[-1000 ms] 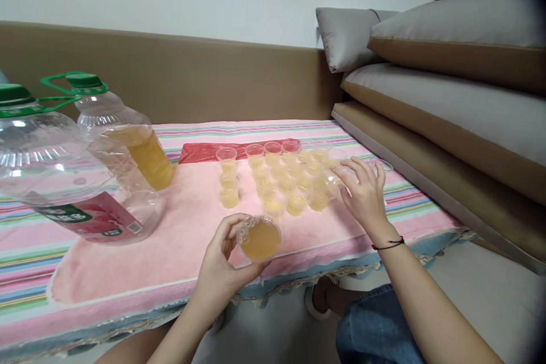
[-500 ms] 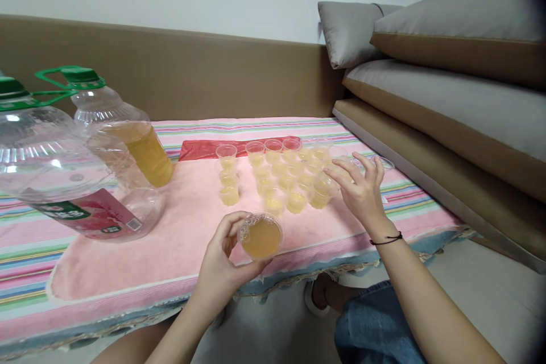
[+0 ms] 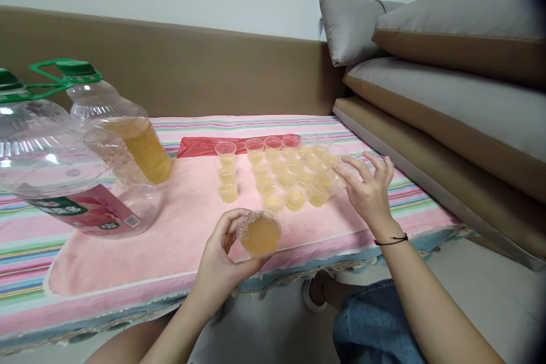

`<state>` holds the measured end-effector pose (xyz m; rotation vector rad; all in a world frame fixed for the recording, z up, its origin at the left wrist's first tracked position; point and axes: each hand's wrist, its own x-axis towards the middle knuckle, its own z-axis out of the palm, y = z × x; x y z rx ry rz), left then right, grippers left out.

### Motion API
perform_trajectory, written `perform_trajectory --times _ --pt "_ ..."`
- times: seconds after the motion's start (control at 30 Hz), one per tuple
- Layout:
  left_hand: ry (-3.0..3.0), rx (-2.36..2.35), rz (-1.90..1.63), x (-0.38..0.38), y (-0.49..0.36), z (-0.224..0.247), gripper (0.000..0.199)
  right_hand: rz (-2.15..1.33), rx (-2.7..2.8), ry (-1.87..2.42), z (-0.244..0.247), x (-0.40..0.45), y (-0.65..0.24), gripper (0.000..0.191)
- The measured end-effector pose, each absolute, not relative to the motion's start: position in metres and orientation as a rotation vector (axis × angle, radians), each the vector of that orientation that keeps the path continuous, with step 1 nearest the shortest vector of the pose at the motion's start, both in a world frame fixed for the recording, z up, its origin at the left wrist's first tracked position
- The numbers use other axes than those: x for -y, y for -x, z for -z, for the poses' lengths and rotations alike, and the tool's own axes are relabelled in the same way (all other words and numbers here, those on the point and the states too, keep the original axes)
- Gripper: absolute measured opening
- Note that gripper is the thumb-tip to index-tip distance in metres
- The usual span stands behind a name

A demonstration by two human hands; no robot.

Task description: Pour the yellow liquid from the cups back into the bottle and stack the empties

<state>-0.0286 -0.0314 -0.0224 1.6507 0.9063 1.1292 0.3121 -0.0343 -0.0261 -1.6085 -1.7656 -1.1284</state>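
A clear plastic cup (image 3: pixel 259 234) of yellowish-brown drink, with bubbles along its rim, is gripped by my left hand (image 3: pixel 228 259) above the front of the pink cloth. My fingers and thumb wrap its left side. My right hand (image 3: pixel 367 190) hovers at the right end of the grouped cups, fingers spread and bent, with nothing visibly held. Several small clear cups (image 3: pixel 295 199) of pale yellow drink stand there in close rows. A shorter row of cups (image 3: pixel 229 190) stands to their left. Part of the far right of the group is hidden behind my right hand.
Two large clear bottles with green caps stand at the left: a front bottle (image 3: pixel 81 205) with a pink label and a rear bottle (image 3: pixel 147 151) holding yellow drink. Red plastic (image 3: pixel 196 147) lies behind the cups. Stacked cushions (image 3: pixel 452 96) border the right side.
My right hand has drawn slightly right, away from the front-right cup, and its fingers have spread a little. My left hand keeps the cup in nearly the same place. The view has shifted slightly.
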Motion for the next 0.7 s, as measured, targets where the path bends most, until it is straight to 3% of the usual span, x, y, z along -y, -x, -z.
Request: perform_trajectory --times 0.7 --pt "-1.648 -0.921 -1.111 0.030 0.028 0.018 0.054 0.881 1.624 1.684 0.035 0.058 -0.332 0.044"
